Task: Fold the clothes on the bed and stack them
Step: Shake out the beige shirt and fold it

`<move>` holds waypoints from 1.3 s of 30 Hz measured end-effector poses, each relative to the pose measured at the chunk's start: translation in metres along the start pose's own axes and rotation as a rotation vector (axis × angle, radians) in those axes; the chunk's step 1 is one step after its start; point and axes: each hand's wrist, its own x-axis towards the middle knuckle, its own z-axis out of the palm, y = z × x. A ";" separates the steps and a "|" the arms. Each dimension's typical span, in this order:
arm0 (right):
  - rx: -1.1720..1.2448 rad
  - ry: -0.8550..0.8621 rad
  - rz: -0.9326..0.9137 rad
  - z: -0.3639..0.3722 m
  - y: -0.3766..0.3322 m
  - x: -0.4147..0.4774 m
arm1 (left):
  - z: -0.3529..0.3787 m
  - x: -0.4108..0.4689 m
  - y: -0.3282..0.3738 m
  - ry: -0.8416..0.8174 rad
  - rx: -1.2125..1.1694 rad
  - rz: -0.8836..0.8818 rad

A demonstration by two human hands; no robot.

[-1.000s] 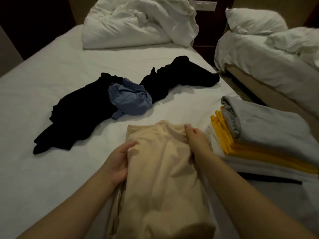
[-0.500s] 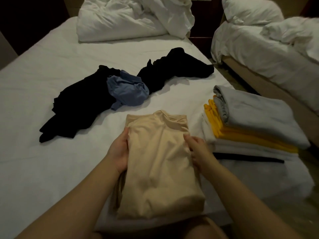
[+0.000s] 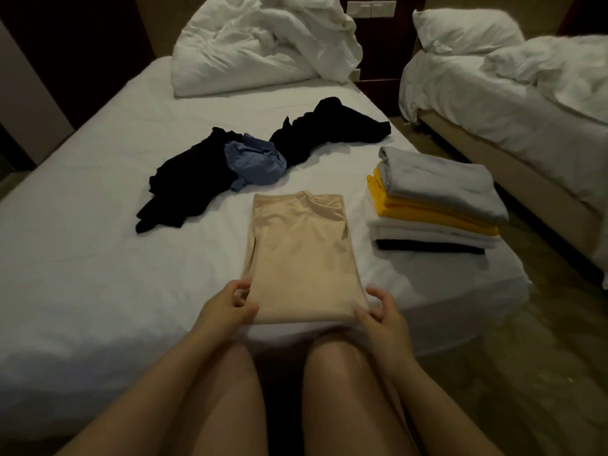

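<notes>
Near edge: left hand point(image 3: 227, 307) and right hand point(image 3: 381, 311) each sit at a near corner of the beige, smooth-knit top folded into a long narrow panel point(image 3: 299, 258). Both hands pinch the hem, thumb above and fingers curled at the edge; how far the fingers reach under the cloth cannot be told. The panel lies flat on the white-sheeted bed point(image 3: 82, 225), directly in front of the person. Its long axis runs straight away from the grip — hem at the hands, neckline at the far end. Judgement: sleeves and sides look already turned in, so the step in hand is the crosswise fold, and it turns on that axis; the hem would need to travel forward along it, both hands level, to meet the neckline squarely. To the right and a little farther, apart from the panel, stands the stack of folded clothes point(image 3: 434, 205) — grey on top, then yellow, white, black at the bottom. It is nearer the right hand, so the transfer would go rightward. Farther on, left of centre, lie a crumpled black garment point(image 3: 184, 189), a bunched blue garment point(image 3: 255, 166) resting on it, and a second black garment point(image 3: 332, 130), all unfolded. Beyond them is a heaped white duvet point(image 3: 263, 44).
</notes>
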 end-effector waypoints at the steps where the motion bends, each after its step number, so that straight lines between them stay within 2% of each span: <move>1: 0.015 0.020 -0.004 0.002 0.002 -0.002 | 0.002 -0.003 -0.004 0.034 0.056 0.018; 5: 0.022 0.057 -0.002 0.006 0.010 -0.010 | 0.009 -0.015 -0.018 0.081 0.166 0.098; 10: 0.028 0.055 -0.023 0.007 0.010 -0.017 | 0.008 -0.020 -0.021 0.105 0.131 0.116; 14: 0.011 0.078 -0.096 0.000 0.007 -0.030 | 0.007 -0.036 -0.015 0.065 -0.309 0.053; 16: -0.027 0.035 -0.150 -0.003 0.000 -0.039 | 0.007 -0.045 -0.014 0.100 -0.415 0.070; 19: -0.104 -0.043 -0.247 -0.006 -0.008 -0.050 | 0.003 -0.059 -0.009 0.164 -0.326 0.167; 23: -0.351 0.009 -0.472 -0.010 -0.013 -0.060 | 0.009 -0.069 -0.012 0.271 0.212 0.366; 26: -0.499 0.038 -0.490 -0.011 -0.015 -0.065 | 0.011 -0.079 -0.017 0.310 0.383 0.494; 32: -0.663 0.089 -0.531 -0.026 -0.016 -0.075 | 0.001 -0.094 -0.024 0.370 0.334 0.571; 35: -0.702 0.106 -0.617 -0.036 -0.016 -0.071 | -0.010 -0.092 -0.027 0.306 0.334 0.558; 37: -0.638 0.057 -0.652 -0.039 -0.022 -0.068 | -0.018 -0.089 -0.026 0.222 0.211 0.491; 39: -0.474 0.002 -0.625 -0.037 -0.032 -0.064 | -0.025 -0.085 -0.018 0.184 -0.004 0.456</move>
